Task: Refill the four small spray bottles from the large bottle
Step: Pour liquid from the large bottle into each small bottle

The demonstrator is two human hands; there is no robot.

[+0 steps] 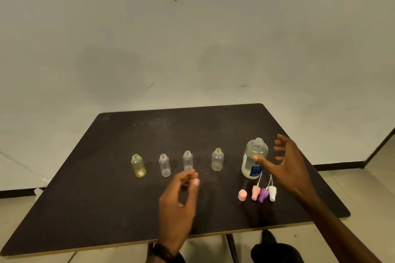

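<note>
Refill station: right hand reaching for large bottle, uncapped.
Fingers spread, thumb touching its side. Left hand loosely curled, empty, below the third of four small bottles, all left of it. Spray caps just below. Advice: grip mid-body, pour slowly into narrow necks.

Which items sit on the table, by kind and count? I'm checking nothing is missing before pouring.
Small open bottles: 4, from the yellowish one to the purplish one
Large bottle: 1
Pink cap: 1
Spray heads with tubes: 3, pink, purple, white
Total: 9
</note>
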